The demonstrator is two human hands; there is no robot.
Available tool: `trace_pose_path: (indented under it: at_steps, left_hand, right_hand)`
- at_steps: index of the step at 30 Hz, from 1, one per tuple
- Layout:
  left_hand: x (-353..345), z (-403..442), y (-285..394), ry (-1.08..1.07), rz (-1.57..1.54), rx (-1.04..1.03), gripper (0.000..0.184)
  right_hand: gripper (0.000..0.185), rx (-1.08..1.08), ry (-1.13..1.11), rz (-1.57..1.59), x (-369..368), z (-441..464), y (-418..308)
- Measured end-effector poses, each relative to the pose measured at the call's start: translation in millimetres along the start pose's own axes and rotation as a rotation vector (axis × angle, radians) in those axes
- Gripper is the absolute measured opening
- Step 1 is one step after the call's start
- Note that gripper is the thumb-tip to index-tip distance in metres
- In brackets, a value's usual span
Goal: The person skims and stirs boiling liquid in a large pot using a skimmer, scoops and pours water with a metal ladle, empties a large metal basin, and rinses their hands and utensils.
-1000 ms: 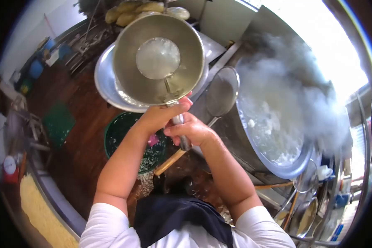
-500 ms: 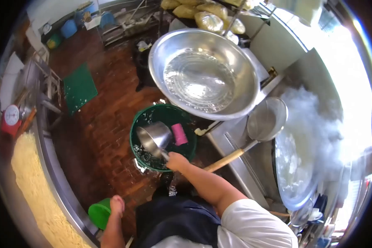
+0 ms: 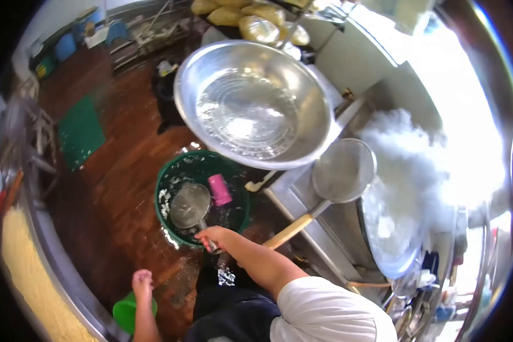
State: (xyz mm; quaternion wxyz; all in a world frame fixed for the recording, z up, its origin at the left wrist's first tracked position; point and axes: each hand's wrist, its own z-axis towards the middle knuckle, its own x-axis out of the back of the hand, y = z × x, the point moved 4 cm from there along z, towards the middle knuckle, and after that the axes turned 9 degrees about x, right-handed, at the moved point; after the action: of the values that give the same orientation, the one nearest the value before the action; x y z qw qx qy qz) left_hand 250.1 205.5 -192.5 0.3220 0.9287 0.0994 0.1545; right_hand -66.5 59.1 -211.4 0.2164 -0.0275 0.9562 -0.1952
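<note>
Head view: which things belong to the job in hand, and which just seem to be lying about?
In the job:
- metal dipper, its handle in the right hand
- dark green tub around the dipper's bowl
- large metal basin, perhaps

Apparently lying about:
- pink cup in the tub
- wooden-handled strainer
- green mat on the floor

Right hand (image 3: pixel 212 236) round a metal dipper's handle (image 3: pixel 214 247) — bowl (image 3: pixel 190 206) in a green tub (image 3: pixel 240 200), beside a pink cup (image 3: pixel 220 190)

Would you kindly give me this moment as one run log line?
right hand: grips pot by handle | pot: inside green tub | pink cup: inside tub, beside pot | left hand: near bucket, nothing visibly held
</note>
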Motion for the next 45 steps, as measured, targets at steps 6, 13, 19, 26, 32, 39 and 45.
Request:
trace_pose_path:
  at_steps: [6, 13, 19, 26, 32, 39, 45]
  left_hand:
    - [-146.9, -48.5, 115.1, -0.679, 0.498, 0.060, 0.047]
    - [-288.5, -78.2, 108.5, -1.332, 0.733, 0.190, 0.067]
    - [-331.3, -115.8, 143.3, -1.081, 0.861, -0.107, 0.060]
    - [-345.2, -115.0, 149.1, -0.843, 0.614, -0.551, 0.039]
    - [-336.8, -147.9, 162.6, -0.692, 0.312, -0.740, 0.029]
    - [-315.9, -208.8, 159.3, -0.515, 0.275, -0.828, 0.027]
    - [-305.1, -204.2, 144.8, -0.465, 0.366, -0.801, 0.030]
  right_hand:
    - [0.018, 0.116, -0.185, 0.155, -9.1, -133.1, -13.3]
    - [0.023, 0.506, -0.235, 0.232, -23.0, -289.6, -15.8]
    - [0.027, 0.796, -0.040, 0.313, 0.9, -403.1, 6.5]
    - [0.027, 1.059, 0.305, 0.514, 86.2, -505.9, 50.2]
    - [0.028, 0.960, 0.994, 0.276, 218.4, -586.3, 86.5]
    - [0.042, 0.143, 1.640, -0.632, 405.4, -662.6, 140.7]
    - [0.047, -0.154, 2.088, -0.879, 385.3, -744.9, 127.1]
